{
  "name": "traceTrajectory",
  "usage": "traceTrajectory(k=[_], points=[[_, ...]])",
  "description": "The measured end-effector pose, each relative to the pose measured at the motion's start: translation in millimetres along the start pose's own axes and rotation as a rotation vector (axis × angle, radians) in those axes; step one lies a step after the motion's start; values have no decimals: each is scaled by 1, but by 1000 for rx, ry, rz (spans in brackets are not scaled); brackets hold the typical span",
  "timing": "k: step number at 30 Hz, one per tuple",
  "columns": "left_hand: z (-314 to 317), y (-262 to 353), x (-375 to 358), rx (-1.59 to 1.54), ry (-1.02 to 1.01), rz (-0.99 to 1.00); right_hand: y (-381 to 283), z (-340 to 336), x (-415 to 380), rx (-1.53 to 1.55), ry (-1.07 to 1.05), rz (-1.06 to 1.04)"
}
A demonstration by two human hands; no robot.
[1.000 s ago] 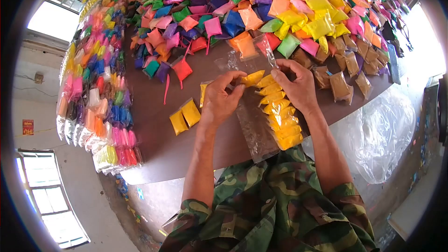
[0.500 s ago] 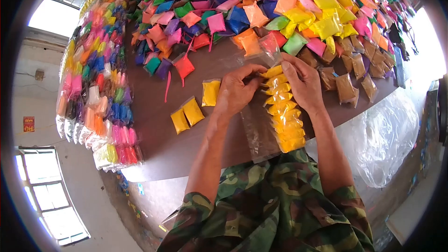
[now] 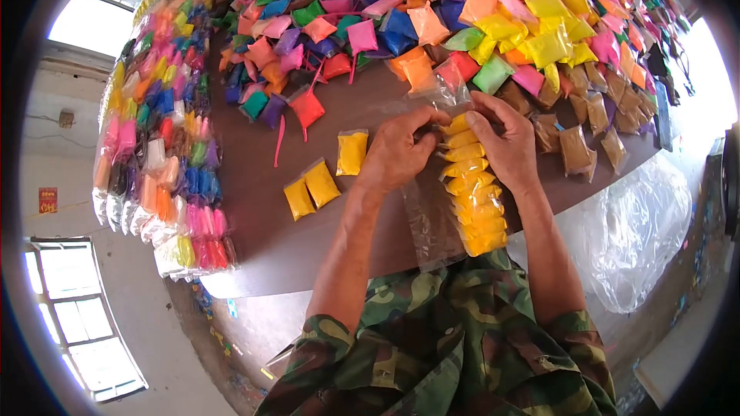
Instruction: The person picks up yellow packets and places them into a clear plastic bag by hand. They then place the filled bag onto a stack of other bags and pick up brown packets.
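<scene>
Between my hands lies a row of several small yellow packets, stacked one against another down a clear plastic bag at the table's front edge. My left hand is closed, its thumb and forefinger pinching the clear film beside the top packet. On the other side, my right hand is closed at the row's upper end, thumb against the top packet and fingers curled round the bag's mouth. What lies under the right fingertips is partly hidden. Left of my left hand, a single yellow packet and a pair of yellow packets lie flat.
A large heap of coloured packets covers the back of the brown table. Brown packets lie to the right. Filled clear bags are stacked along the left edge. Empty clear plastic hangs at the right.
The view has shifted slightly. Both hands keep their places at the top of the yellow row, with only small finger movements.
</scene>
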State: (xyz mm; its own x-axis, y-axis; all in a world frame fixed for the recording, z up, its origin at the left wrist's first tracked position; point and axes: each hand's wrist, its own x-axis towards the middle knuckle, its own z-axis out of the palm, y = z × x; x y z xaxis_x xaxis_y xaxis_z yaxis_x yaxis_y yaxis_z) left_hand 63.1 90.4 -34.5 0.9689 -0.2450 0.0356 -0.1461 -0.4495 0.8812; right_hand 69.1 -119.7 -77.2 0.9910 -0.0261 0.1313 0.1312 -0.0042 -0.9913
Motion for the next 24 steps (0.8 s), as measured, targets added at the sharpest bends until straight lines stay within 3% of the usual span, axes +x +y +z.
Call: traceTrajectory(k=[6, 9, 12, 15, 24], points=[[1, -3, -11, 63, 112, 169, -5, -1, 0, -52, -2, 3], [-20, 4, -33, 108, 209, -56, -3, -1, 0, -99, 9, -35], [-59, -14, -48, 360, 344, -19, -3, -2, 0, -66, 0, -15], [-85, -20, -57, 673, 286, -229, -4, -2, 0, -43, -1, -29], [-98, -32, -63, 324, 115, -302, -1, -2, 0, -24, -1, -9]])
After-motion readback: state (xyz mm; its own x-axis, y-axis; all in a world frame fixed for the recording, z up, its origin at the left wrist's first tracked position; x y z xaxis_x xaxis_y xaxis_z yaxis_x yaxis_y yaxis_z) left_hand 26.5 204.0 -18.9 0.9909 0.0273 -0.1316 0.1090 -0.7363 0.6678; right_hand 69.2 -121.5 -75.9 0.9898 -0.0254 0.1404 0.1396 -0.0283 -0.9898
